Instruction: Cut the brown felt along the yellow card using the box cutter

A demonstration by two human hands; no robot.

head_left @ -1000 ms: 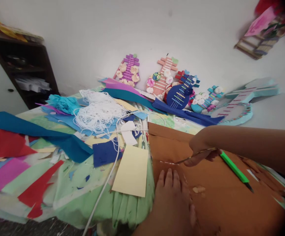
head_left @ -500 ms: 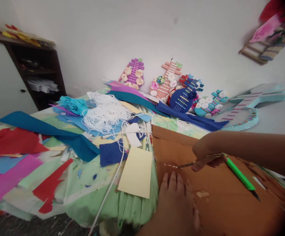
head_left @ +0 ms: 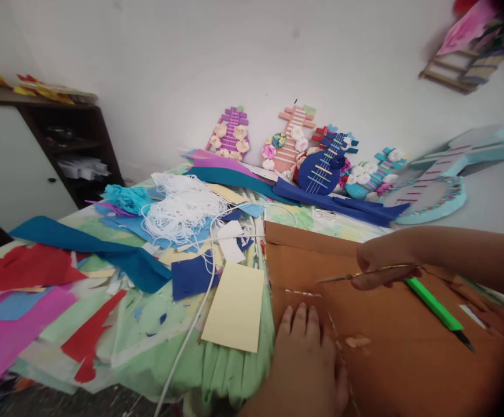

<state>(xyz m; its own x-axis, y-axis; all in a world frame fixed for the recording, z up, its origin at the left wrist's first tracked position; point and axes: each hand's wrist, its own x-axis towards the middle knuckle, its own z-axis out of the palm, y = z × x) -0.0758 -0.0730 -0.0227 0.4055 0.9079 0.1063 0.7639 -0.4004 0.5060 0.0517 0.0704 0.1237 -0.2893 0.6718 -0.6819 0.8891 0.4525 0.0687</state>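
A brown sheet [head_left: 390,370] covers the right part of the table. My left hand [head_left: 306,353] lies flat on it, fingers spread forward just below a short, rough white cut line [head_left: 302,293]. Another torn line [head_left: 334,330] runs down beside that hand. My right hand [head_left: 377,269] is closed round slim, gold-coloured scissors [head_left: 338,279], their tip pointing left, a little above and right of the short cut. The finger loops are mostly hidden. A green utility knife [head_left: 436,304] with a dark tip rests on the sheet, near my right wrist.
Left of the sheet lie a cream card [head_left: 234,307], a navy piece [head_left: 194,277], a tangle of white string [head_left: 184,208] and red scraps [head_left: 30,266]. A white cord [head_left: 186,347] hangs over the front edge. Decorated paper lutes [head_left: 321,171] lean against the wall.
My right hand has drawn right and lifted the scissors' tip off the short cut line. My left hand stays on the sheet. The view has shifted slightly.
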